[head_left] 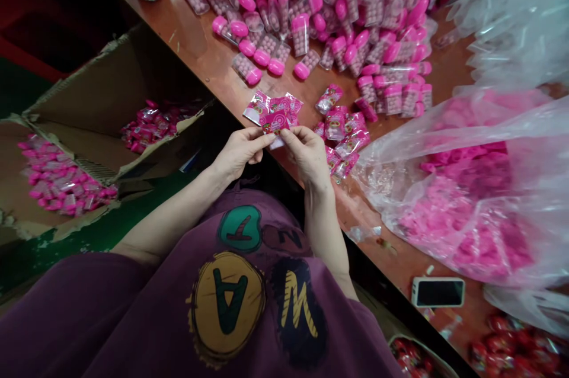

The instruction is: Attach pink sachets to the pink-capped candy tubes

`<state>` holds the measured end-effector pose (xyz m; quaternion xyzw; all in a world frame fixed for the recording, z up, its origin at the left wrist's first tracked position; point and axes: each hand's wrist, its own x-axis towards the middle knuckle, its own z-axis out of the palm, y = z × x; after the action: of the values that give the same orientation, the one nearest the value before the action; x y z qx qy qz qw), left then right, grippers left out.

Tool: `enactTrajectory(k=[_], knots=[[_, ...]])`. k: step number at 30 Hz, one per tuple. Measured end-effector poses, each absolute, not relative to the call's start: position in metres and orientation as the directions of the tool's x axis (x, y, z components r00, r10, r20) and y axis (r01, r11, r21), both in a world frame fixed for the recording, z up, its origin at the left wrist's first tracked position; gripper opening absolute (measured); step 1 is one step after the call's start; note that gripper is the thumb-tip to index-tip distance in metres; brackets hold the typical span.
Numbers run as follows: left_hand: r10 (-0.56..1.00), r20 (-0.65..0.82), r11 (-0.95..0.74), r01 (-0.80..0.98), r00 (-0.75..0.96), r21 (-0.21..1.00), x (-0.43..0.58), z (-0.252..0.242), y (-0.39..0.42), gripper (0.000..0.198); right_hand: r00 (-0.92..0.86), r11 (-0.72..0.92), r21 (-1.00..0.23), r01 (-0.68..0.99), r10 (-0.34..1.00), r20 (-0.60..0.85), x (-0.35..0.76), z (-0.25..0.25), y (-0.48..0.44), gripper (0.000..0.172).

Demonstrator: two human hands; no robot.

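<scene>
Between the fingertips of both hands, at the table's near edge, is a small pink printed packet (276,122). My left hand (243,150) pinches its left side with thumb and finger. On the other side, my right hand (306,150) grips it the same way. Just beyond lie pink and silver packets (258,106), partly behind the held one. A loose group of similar packets (351,136) rests right of my right hand. Farther back spreads a big heap of clear bottles with pink caps (300,34), filled with small pink balls.
A large clear bag of pink pieces (471,212) lies at the right, near a phone (438,292). Clear plastic containers (511,22) pile up behind it. Cardboard boxes (84,99) with pink packets and bottles stand at left below the table (195,64). Red wrapped items (511,342) are lower right.
</scene>
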<state>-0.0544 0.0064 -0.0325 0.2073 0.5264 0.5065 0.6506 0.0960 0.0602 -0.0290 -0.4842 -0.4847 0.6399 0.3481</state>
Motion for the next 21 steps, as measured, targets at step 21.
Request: enactTrajectory(k=[21], knots=[[0.848,-0.531,0.466,-0.488,0.006,0.738,-0.034,-0.018,0.063,0.033,-0.342,0.291,-0.711,0.640,0.936,0.075,0.145,-0.017,0.110,0.046]])
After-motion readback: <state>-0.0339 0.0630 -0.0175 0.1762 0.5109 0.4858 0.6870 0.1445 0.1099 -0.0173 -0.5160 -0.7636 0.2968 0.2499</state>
